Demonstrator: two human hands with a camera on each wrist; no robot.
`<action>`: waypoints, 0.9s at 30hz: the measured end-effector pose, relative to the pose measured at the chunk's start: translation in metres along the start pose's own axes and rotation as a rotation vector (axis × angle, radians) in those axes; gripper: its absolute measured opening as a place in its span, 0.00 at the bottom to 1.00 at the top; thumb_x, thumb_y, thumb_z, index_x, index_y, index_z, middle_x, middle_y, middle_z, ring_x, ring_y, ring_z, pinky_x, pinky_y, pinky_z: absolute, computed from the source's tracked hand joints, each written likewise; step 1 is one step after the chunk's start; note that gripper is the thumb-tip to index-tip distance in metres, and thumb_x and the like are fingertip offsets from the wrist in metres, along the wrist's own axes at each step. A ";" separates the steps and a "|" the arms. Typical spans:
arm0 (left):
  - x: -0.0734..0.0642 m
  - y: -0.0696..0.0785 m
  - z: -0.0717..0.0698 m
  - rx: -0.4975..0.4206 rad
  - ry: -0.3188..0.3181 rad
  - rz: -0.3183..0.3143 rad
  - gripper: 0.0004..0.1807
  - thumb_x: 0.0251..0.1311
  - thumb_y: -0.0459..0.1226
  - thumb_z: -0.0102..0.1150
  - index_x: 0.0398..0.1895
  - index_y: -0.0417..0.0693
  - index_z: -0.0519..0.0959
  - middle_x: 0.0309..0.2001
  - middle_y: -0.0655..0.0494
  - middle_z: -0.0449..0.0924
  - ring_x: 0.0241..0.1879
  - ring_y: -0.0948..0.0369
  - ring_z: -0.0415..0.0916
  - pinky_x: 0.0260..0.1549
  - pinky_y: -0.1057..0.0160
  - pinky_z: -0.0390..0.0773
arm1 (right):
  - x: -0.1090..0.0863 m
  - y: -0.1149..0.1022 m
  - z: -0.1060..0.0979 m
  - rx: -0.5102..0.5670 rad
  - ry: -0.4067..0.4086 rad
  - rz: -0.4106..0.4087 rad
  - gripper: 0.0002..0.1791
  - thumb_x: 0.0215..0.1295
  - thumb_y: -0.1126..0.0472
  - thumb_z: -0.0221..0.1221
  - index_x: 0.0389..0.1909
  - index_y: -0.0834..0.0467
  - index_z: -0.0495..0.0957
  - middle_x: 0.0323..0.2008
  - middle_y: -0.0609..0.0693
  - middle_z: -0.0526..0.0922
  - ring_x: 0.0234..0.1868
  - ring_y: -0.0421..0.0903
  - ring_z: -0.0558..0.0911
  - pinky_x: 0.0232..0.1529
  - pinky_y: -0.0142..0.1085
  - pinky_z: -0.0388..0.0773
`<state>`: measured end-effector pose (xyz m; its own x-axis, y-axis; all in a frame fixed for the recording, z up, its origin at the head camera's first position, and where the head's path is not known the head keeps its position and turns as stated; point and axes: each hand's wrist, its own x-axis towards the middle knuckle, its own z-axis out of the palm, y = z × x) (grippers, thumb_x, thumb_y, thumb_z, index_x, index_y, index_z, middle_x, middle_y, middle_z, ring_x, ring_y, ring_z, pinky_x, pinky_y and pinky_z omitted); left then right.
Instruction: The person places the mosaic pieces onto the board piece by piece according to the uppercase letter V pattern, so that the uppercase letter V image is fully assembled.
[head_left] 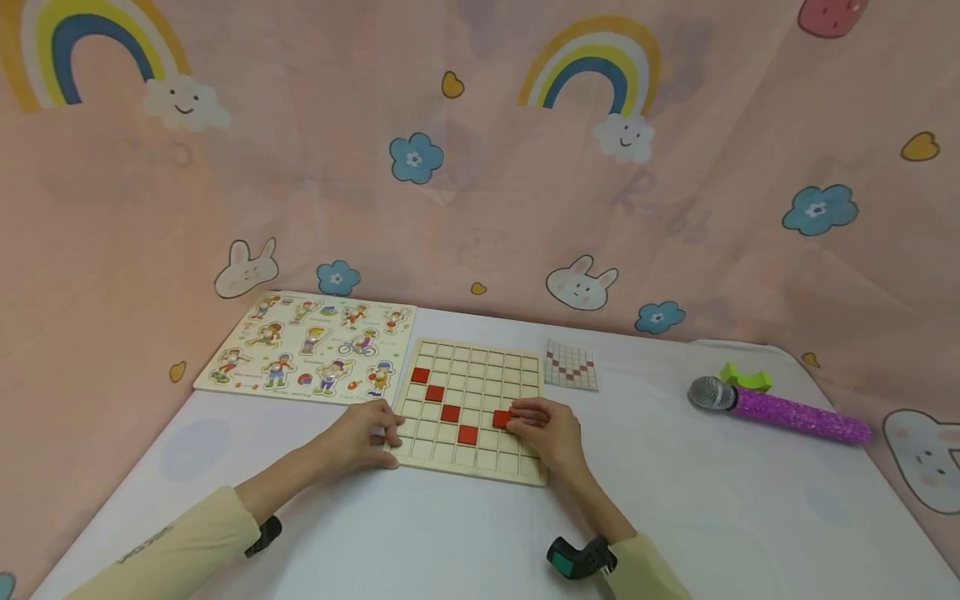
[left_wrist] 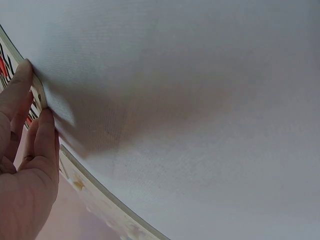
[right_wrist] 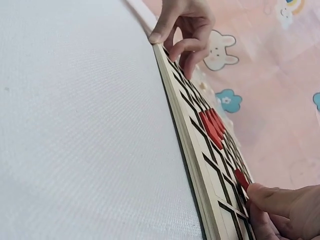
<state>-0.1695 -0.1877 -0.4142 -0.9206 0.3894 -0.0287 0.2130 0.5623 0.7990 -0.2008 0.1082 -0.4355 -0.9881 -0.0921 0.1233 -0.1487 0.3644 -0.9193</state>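
A wooden grid board (head_left: 474,385) lies flat on the table. Four of its squares make a diagonal of red tiles (head_left: 450,413) running down from the upper left. My left hand (head_left: 360,437) holds the board's near left corner; in the left wrist view the thumb and fingers (left_wrist: 46,132) pinch that corner. With thumb and fingers my right hand (head_left: 553,429) pinches another red tile (head_left: 502,419) over the right part of the grid. The right wrist view shows this tile (right_wrist: 242,178) tilted, one end low at the grid.
A small pattern card (head_left: 572,367) with red squares in a V lies behind the board's right side. At the left is a picture puzzle board (head_left: 300,346) with figures. Farther right lie a purple microphone (head_left: 798,415) and a green piece (head_left: 746,377). Pink printed cloth (head_left: 480,233) hangs behind.
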 end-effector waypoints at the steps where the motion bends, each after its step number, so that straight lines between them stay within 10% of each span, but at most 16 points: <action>1: 0.000 0.000 0.000 0.001 -0.001 -0.001 0.13 0.42 0.25 0.73 0.24 0.41 0.75 0.45 0.48 0.75 0.59 0.44 0.71 0.50 0.64 0.80 | 0.000 0.000 0.001 -0.007 0.001 -0.009 0.15 0.51 0.73 0.68 0.42 0.68 0.82 0.38 0.59 0.86 0.41 0.53 0.85 0.42 0.32 0.84; 27: -0.001 0.003 0.000 0.006 0.005 -0.013 0.13 0.42 0.24 0.72 0.24 0.40 0.75 0.47 0.46 0.76 0.59 0.43 0.71 0.49 0.64 0.81 | 0.004 -0.002 0.007 -0.018 -0.031 -0.003 0.17 0.50 0.72 0.69 0.43 0.67 0.81 0.38 0.59 0.86 0.37 0.51 0.86 0.41 0.34 0.85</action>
<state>-0.1681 -0.1867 -0.4119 -0.9248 0.3788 -0.0359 0.2031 0.5713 0.7952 -0.2041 0.1004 -0.4357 -0.9860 -0.1214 0.1139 -0.1522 0.3804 -0.9122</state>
